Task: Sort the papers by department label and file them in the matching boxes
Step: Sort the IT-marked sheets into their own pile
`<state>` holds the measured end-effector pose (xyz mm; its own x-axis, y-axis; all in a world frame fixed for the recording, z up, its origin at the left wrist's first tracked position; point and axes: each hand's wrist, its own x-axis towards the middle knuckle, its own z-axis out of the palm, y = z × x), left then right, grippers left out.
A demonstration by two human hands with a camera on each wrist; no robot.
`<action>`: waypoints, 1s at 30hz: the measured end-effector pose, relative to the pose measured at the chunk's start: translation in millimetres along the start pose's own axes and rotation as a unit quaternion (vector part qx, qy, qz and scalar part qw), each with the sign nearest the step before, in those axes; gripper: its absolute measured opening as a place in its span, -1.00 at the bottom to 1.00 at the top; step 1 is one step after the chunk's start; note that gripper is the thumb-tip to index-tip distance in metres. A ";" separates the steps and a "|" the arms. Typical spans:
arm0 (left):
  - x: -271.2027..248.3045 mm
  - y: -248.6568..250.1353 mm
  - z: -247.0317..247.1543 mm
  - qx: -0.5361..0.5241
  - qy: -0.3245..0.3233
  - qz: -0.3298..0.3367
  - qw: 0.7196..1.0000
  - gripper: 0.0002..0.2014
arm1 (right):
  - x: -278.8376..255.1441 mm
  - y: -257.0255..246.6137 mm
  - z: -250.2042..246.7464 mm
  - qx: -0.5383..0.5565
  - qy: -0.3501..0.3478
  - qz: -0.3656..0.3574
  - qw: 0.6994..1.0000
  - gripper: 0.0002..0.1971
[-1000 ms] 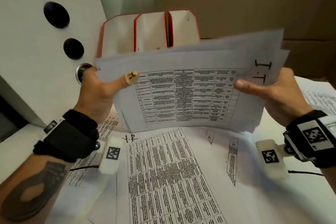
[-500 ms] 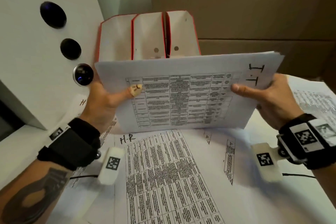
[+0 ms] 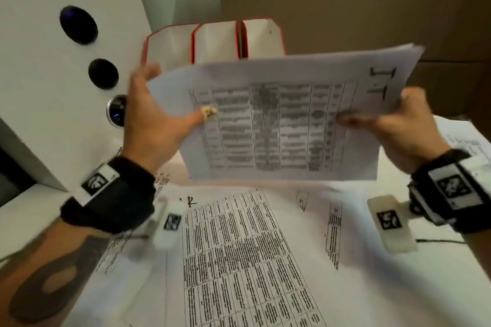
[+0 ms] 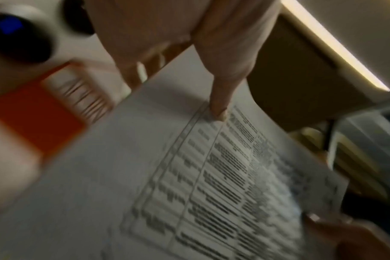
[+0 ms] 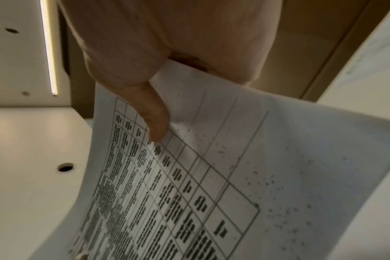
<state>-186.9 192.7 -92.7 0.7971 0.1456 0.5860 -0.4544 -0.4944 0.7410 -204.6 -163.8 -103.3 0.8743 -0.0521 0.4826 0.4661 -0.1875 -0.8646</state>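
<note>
A squared stack of printed table sheets marked "I.T" (image 3: 279, 127) hangs in the air above the table, its right side higher. My left hand (image 3: 175, 98) holds its left edge, the bandaged thumb (image 4: 218, 109) on the front and the other fingers straight behind. My right hand (image 3: 377, 117) pinches the right edge, with the thumb (image 5: 154, 123) on the front and the fingers behind the sheets. Behind the stack stand three red-edged file boxes (image 3: 215, 40) side by side, their lower halves hidden by the paper. Their labels are out of sight.
A sheet marked "HR" (image 3: 239, 247) and other loose printed sheets (image 3: 467, 141) cover the white table. A white cabinet with round black buttons (image 3: 53, 87) stands close on the left. Brown cardboard boxes (image 3: 345, 8) fill the back.
The fanned sheets were squared into one neat stack, and its right side has since risen. My left hand slid up the left edge, its fingers now showing above the corner.
</note>
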 end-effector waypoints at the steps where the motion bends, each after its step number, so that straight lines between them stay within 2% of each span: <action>1: 11.5 12.6 -3.2 0.078 0.020 0.076 0.994 0.07 | 5.8 -14.4 -2.5 -0.022 0.002 -0.020 1.000 -0.58; 3: 27.6 50.7 -4.7 0.243 0.022 0.241 0.939 0.02 | 18.1 -41.6 -7.4 -0.086 -0.007 -0.047 0.995 -0.58; 5: 35.7 90.6 -1.7 0.342 -0.034 0.313 0.885 -0.13 | 27.5 -64.9 -8.1 -0.156 -0.022 -0.067 0.985 -0.60; 6: 41.4 102.2 1.6 0.346 -0.096 0.318 0.878 -0.26 | 28.1 -76.3 -7.0 -0.179 -0.029 -0.079 0.980 -0.62; 8: 53.5 109.3 12.3 0.290 -0.214 0.275 0.891 -0.59 | 28.3 -94.2 -2.7 -0.197 -0.022 -0.126 0.972 -0.63; 10: 62.3 101.9 21.2 0.215 -0.247 0.225 0.918 -0.66 | 31.8 -98.3 -4.1 -0.183 0.025 -0.140 0.973 -0.65; 12: 65.6 89.0 27.8 0.122 -0.215 0.199 0.948 -0.68 | 47.0 -77.6 -36.5 -0.182 0.050 -0.089 0.978 -0.56; 14: 61.5 78.8 35.8 0.037 -0.140 0.149 0.978 -0.71 | 70.6 -29.4 -75.0 -0.149 0.129 -0.019 0.980 -0.23; 15: 60.1 71.6 41.7 -0.008 -0.106 0.117 0.987 -0.79 | 66.2 -13.9 -74.5 -0.103 0.129 0.010 0.986 -0.14; 16: 56.7 68.2 48.3 -0.060 -0.089 0.086 0.990 -0.86 | 49.3 -10.5 -55.1 -0.041 0.099 0.058 0.993 -0.19; 17: 52.1 64.8 57.6 -0.102 -0.084 0.053 0.990 -0.82 | 33.6 -22.3 -28.4 -0.011 0.068 0.127 0.990 -0.30; 18: 48.4 59.5 69.6 -0.126 -0.086 0.026 0.988 -0.77 | 22.8 -27.0 -10.9 -0.001 0.004 0.167 0.986 -0.46; 19: 43.2 56.4 81.1 -0.121 -0.090 -0.003 0.988 -0.76 | 10.9 -27.0 1.4 0.009 -0.023 0.182 0.983 -0.60; 21: 31.5 51.0 101.0 -0.079 -0.115 -0.063 0.988 -0.69 | 17.3 -18.3 0.2 0.001 -0.002 0.187 0.982 -0.66; 22: 27.7 47.4 106.3 -0.072 -0.152 -0.093 0.981 -0.68 | 24.4 -14.1 -5.8 -0.012 0.024 0.195 0.980 -0.66; 23: 22.5 45.7 108.7 -0.066 -0.209 -0.129 0.967 -0.60 | 36.2 -7.2 -17.0 -0.035 0.065 0.201 0.977 -0.68; 24: 17.1 40.8 107.6 -0.032 -0.284 -0.155 0.946 -0.42 | 45.2 -4.2 -27.9 -0.052 0.097 0.208 0.972 -0.70; 25: 12.7 31.8 105.6 0.048 -0.367 -0.143 0.918 -0.19 | 54.1 1.6 -42.8 -0.073 0.113 0.215 0.967 -0.73; 26: 6.3 23.2 103.2 0.162 -0.443 -0.103 0.876 -0.03 | 62.0 6.8 -55.8 -0.102 0.115 0.232 0.961 -0.77; 28: -5.8 4.5 103.4 0.322 -0.541 -0.014 0.777 0.13 | 81.3 19.3 -79.5 -0.193 0.103 0.293 0.931 -0.88; 29: -10.7 -2.7 104.9 0.348 -0.568 0.004 0.745 0.19 | 92.1 29.2 -89.6 -0.243 0.086 0.332 0.907 -0.83; 30: -12.7 -8.0 107.7 0.348 -0.584 0.005 0.733 0.25 | 99.5 39.2 -95.1 -0.288 0.073 0.370 0.880 -0.76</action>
<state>-150.6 102.5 -141.4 0.7763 -0.4931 -0.3928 -0.4735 -0.8674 0.1530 -112.2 -269.6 -75.9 0.8637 -0.4860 -0.1330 -0.4055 -0.5136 -0.7562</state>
